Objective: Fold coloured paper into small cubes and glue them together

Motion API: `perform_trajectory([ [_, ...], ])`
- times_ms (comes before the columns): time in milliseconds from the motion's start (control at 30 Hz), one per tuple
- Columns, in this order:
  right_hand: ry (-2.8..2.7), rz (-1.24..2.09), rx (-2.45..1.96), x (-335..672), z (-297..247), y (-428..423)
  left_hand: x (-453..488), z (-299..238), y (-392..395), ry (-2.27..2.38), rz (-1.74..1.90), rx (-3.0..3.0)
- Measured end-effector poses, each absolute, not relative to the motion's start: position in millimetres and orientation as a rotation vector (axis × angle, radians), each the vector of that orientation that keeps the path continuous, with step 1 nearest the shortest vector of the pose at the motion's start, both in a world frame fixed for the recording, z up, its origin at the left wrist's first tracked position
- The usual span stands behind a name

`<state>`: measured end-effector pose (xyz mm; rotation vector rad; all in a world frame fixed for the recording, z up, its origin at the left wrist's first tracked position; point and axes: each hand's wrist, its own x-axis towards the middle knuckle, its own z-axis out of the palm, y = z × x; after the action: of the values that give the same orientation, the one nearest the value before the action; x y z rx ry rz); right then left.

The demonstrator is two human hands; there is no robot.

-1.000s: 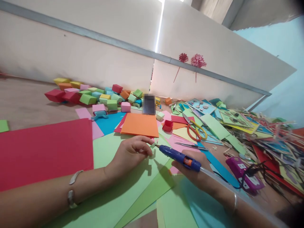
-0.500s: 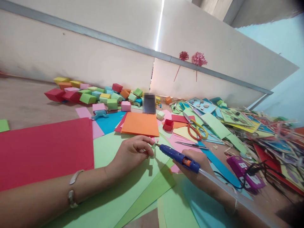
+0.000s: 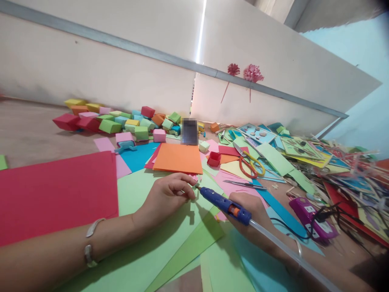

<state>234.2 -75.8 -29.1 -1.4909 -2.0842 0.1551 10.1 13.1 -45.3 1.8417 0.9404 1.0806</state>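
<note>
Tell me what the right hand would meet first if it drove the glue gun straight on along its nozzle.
Probably the left hand: its fingertips appear just beyond the tip of the blue glue gun, though depth is unclear.

Dark red flower (image 3: 234,69) and pink flower (image 3: 253,73), side by side against the grey rail (image 3: 136,49) of a pale wall (image 3: 91,73). Near the wall's foot, left, a heap of coloured boxes (image 3: 142,133); nearer, a large red sheet (image 3: 57,194). Right: scissors (image 3: 245,155) with red and yellow handles; a purple power strip (image 3: 305,211).
</note>
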Motion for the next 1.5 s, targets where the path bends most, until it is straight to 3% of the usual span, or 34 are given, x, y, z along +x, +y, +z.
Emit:
perform_trajectory([
  [400, -1.999, 0.256, -1.506, 232.6, -25.3, -76.6, 9.7, -45.3, 12.7, 0.937, 1.067, 1.784],
  [800, -1.364, 0.874, -1.552, 217.3, -28.0, -72.7, 13.5, -43.6, -3.6, 0.866, 1.013, 1.735],
  [1067, -1.368, 0.985, -1.345, 207.6, -36.4, -74.8, 15.4, -40.4, -22.2, 0.802, 0.919, 1.934],
  [1500, -1.442, 0.98, -1.402, 210.0, -26.5, -74.9, 15.8, -43.0, -17.1, 0.753, 0.688, 1.906],
])
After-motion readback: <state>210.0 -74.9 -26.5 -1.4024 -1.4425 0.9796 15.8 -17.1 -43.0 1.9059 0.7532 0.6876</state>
